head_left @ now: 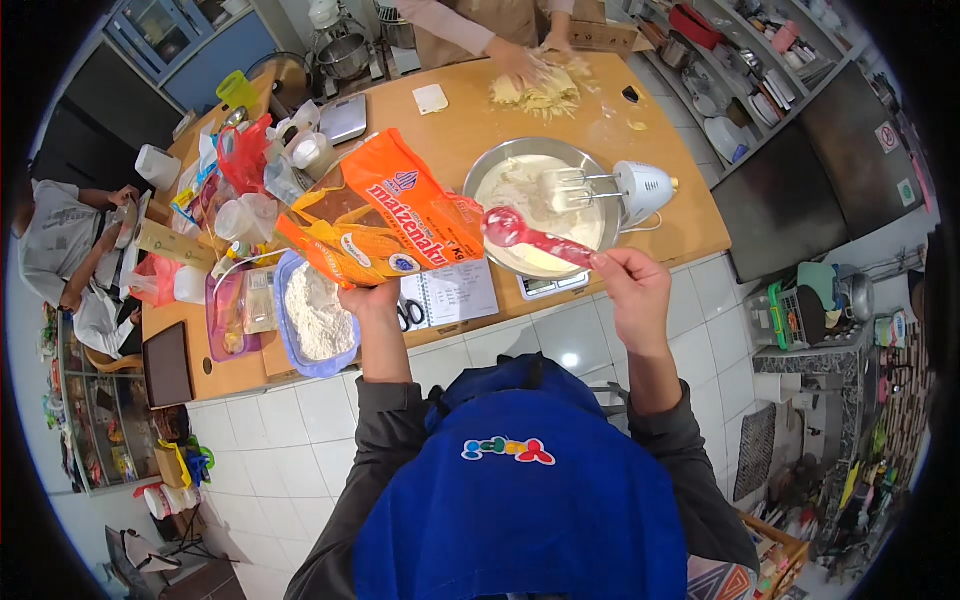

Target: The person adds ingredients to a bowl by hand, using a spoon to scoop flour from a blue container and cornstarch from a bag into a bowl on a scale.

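Observation:
My left hand point(368, 298) is wrapped round the lower end of a large orange bag point(400, 215) with corn pictured on it. My right hand point(634, 292) pinches the handle of a red measuring spoon point(545, 238); its bowl, whitened with powder, is over the metal mixing bowl, close to the bag's edge. Inside that mixing bowl point(487, 162) lie a pale cream mixture and white powder. A white hand mixer point(645, 192) rests across the bowl's right rim, its beaters point(575, 188) coated in batter. Under the bowl sits a kitchen scale point(553, 284).
Left of the notebook point(462, 290) and black scissors point(410, 314) stands a blue tub point(290, 345) of white flour. Bags and containers crowd the table's left. Across the table a person's hands point(525, 65) work yellow dough point(545, 95). Another person point(75, 240) sits at left.

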`<state>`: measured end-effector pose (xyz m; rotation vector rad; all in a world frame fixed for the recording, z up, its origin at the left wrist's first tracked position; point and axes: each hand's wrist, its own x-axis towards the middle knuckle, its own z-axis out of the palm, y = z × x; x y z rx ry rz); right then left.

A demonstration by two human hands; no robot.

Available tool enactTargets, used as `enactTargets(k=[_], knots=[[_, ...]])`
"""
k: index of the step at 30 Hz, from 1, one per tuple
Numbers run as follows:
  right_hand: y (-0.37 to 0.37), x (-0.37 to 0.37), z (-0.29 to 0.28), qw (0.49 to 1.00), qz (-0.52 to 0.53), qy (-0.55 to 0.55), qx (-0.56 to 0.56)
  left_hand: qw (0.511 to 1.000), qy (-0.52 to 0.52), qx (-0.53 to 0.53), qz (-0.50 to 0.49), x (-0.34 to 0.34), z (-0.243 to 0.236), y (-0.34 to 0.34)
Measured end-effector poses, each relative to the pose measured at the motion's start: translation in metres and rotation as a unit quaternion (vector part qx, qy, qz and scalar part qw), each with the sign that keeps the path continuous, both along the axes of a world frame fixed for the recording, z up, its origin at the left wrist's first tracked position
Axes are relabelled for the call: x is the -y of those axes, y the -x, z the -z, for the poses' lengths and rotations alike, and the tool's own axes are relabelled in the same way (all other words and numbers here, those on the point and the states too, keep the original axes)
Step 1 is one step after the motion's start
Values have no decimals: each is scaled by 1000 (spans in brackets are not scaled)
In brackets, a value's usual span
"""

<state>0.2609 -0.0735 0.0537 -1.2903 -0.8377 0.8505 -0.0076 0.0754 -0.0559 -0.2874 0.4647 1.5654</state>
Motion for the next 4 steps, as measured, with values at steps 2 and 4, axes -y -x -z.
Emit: enactTargets(k=[2, 4], knots=[[5, -3, 1, 998, -18, -1, 53, 1000, -11, 6, -2, 2, 0, -2], [13, -9, 0, 992, -36, -15, 124, 1000, -8, 2, -24, 3, -1, -4]])
